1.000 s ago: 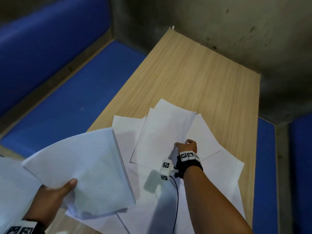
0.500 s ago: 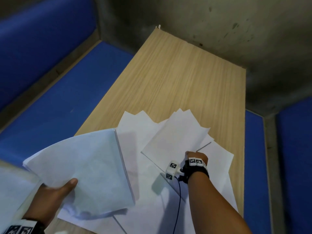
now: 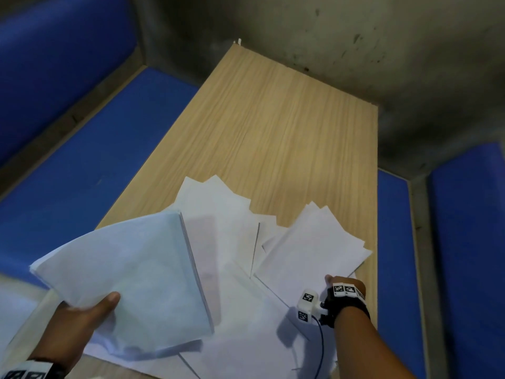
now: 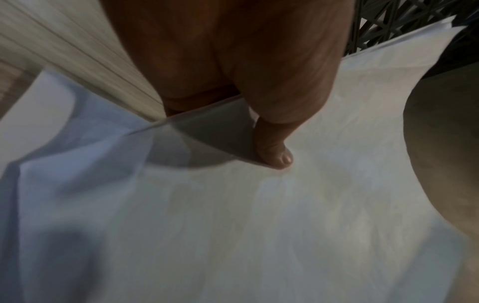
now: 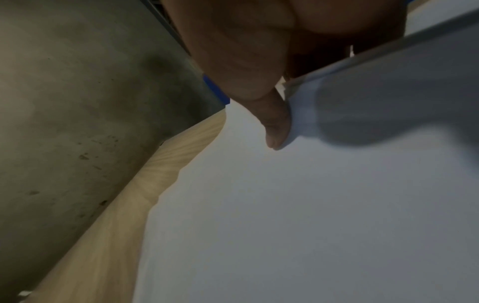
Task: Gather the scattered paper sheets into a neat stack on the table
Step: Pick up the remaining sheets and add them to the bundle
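Note:
My left hand [image 3: 82,321] holds a thick bundle of white sheets [image 3: 131,272] up over the table's near left corner, thumb [image 4: 274,147] on top and fingers hidden beneath. My right hand [image 3: 341,285] pinches the near edge of a few sheets [image 3: 314,247] lifted off the table [image 3: 273,119] at the near right; the thumb [image 5: 274,127] lies on top of them. More loose white sheets [image 3: 218,214] lie overlapping on the wood between the two hands.
The wooden table runs away from me to a grey concrete wall [image 3: 355,36]. Blue padded benches [image 3: 82,160] flank it on the left and right [image 3: 464,242]. A blue cable [image 3: 321,348] hangs from my right wrist camera over the papers.
My right hand has drawn a few sheets back toward me and to the right, turning them and lifting their edge. The left hand still holds its bundle in the same place.

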The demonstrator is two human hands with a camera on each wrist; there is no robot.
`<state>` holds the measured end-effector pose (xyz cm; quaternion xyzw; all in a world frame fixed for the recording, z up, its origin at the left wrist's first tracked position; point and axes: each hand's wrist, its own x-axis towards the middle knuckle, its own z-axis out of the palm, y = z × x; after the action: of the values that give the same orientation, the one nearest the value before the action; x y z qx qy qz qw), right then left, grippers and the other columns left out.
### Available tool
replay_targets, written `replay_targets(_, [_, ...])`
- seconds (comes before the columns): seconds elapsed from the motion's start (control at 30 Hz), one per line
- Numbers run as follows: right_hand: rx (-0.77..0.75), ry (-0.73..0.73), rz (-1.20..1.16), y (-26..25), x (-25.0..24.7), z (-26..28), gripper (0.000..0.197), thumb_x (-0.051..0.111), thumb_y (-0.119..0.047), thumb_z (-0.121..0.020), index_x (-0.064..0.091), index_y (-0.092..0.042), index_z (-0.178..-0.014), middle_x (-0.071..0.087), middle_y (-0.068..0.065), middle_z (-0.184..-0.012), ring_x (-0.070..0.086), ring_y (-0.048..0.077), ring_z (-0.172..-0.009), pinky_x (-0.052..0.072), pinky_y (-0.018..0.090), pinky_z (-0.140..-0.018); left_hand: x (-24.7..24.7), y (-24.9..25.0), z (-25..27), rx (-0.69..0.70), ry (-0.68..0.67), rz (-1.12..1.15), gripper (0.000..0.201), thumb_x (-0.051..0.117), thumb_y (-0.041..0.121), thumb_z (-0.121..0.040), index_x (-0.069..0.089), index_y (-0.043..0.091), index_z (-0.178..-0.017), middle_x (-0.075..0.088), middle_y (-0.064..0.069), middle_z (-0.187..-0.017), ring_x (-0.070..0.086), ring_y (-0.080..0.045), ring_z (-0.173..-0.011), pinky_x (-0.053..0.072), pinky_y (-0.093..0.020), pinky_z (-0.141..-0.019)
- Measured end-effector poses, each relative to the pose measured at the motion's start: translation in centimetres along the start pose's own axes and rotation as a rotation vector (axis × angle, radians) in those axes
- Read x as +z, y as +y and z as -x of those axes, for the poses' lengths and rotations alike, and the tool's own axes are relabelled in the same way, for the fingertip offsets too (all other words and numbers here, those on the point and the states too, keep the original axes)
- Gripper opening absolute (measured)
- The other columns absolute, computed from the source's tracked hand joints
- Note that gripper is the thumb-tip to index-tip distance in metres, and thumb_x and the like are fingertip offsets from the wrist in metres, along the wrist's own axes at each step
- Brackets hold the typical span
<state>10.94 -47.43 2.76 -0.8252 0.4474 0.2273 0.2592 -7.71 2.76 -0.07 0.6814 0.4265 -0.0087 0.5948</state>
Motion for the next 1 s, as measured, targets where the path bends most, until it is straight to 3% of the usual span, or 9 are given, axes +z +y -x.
replay_targets(0.07, [-0.064, 0.034, 0.309, 0.7, -0.2, 1.2, 0.039, 0.055, -0.037, -0.080, 0.056, -0.030, -0.119, 0.054, 0.001, -0.086, 0.065, 0.021, -0.094, 0.050, 0.022, -0.072, 0.7, 0.6, 0.8, 0.014, -0.034, -0.004, 0.080, 0.090, 0.042, -0.058, 0.064, 0.002, -0.122, 0.072, -0.014, -0.116, 0.065, -0.038, -0.112, 0.045, -0.062, -0.103])
replay_targets(0.2, [-0.086, 0.084, 0.296, 1.9, -0.4, 2.2, 0.017, 0.055, -0.037, -0.080, 0.051, -0.028, -0.094, 0.047, -0.002, -0.069, 0.065, 0.021, -0.090, 0.054, 0.024, -0.081, 1.8, 1.6, 1.9, 0.044, -0.076, -0.009, 0.059, 0.088, 0.032, -0.068, 0.066, 0.002, -0.114, 0.073, -0.015, -0.111, 0.066, -0.036, -0.108, 0.045, -0.059, -0.103])
replay_targets(0.3, [-0.135, 0.037, 0.209, 2.5, -0.6, 1.8, 0.021, 0.060, -0.041, -0.077, 0.056, -0.027, -0.092, 0.062, 0.000, -0.084, 0.068, 0.021, -0.099, 0.054, 0.022, -0.077, 2.2, 2.1, 2.5, 0.024, -0.107, -0.024, 0.038, 0.082, 0.018, -0.080, 0.068, 0.001, -0.111, 0.073, -0.017, -0.109, 0.066, -0.037, -0.105, 0.047, -0.058, -0.101])
replay_targets(0.43, [-0.192, 0.131, -0.130, 2.9, -1.3, 0.9, 0.023, 0.062, -0.013, -0.089, 0.057, -0.004, -0.109, 0.064, 0.016, -0.110, 0.060, 0.032, -0.089, 0.044, 0.027, -0.062, 2.9, 3.1, 4.0, 0.033, -0.149, 0.018, 0.050, 0.083, 0.034, -0.067, 0.070, 0.006, -0.106, 0.076, -0.012, -0.106, 0.068, -0.034, -0.101, 0.050, -0.058, -0.097])
replay_targets(0.57, [-0.375, 0.206, -0.413, 2.8, -3.0, 1.3, 0.029, 0.064, -0.005, -0.090, 0.058, -0.002, -0.118, 0.064, 0.015, -0.108, 0.063, 0.036, -0.104, 0.044, 0.032, -0.084, 3.8, 3.0, 4.4, -0.003, -0.131, -0.028, 0.063, 0.084, 0.052, -0.054, 0.072, 0.007, -0.096, 0.077, -0.010, -0.100, 0.070, -0.033, -0.097, 0.052, -0.058, -0.094])
replay_targets(0.63, [-0.519, 0.162, -0.456, 3.0, -4.6, 2.8, 0.032, 0.065, -0.006, -0.091, 0.061, -0.006, -0.122, 0.066, 0.012, -0.117, 0.061, 0.029, -0.111, 0.043, 0.032, -0.092, 4.2, 2.3, 4.1, -0.019, -0.128, -0.038, 0.069, 0.084, 0.058, -0.050, 0.073, 0.006, -0.094, 0.079, -0.010, -0.096, 0.072, -0.034, -0.094, 0.054, -0.059, -0.091])
replay_targets(0.73, [-0.672, 0.050, -0.492, 3.9, -6.8, 4.8, 0.017, 0.069, -0.007, -0.089, 0.068, -0.019, -0.100, 0.074, -0.003, -0.097, 0.068, 0.023, -0.096, 0.052, 0.036, -0.086, 5.4, 2.7, 4.6, -0.016, -0.129, -0.050, 0.057, 0.085, 0.049, -0.060, 0.073, 0.006, -0.094, 0.077, -0.013, -0.096, 0.070, -0.035, -0.094, 0.054, -0.057, -0.089])
replay_targets(0.87, [-0.781, -0.179, -0.536, 4.7, -7.7, 8.2, 0.020, 0.072, -0.001, -0.084, 0.070, -0.020, -0.091, 0.077, -0.021, -0.077, 0.073, -0.001, -0.077, 0.057, 0.014, -0.066, 7.3, 3.1, 5.7, 0.027, -0.142, -0.037, 0.035, 0.083, 0.029, -0.080, 0.071, 0.003, -0.099, 0.074, -0.016, -0.098, 0.069, -0.035, -0.095, 0.055, -0.052, -0.086])
replay_targets(1.0, [-0.796, -0.368, -0.535, 5.4, -6.6, 10.5, 0.052, 0.084, -0.040, -0.066, 0.071, -0.013, -0.108, 0.079, -0.003, -0.098, 0.075, 0.014, -0.091, 0.060, 0.030, -0.079, 9.3, 3.4, 7.1, 0.034, -0.161, -0.072, 0.027, 0.077, 0.023, -0.086, 0.071, 0.000, -0.097, 0.073, -0.012, -0.082, 0.070, -0.033, -0.082, 0.051, -0.036, -0.065])
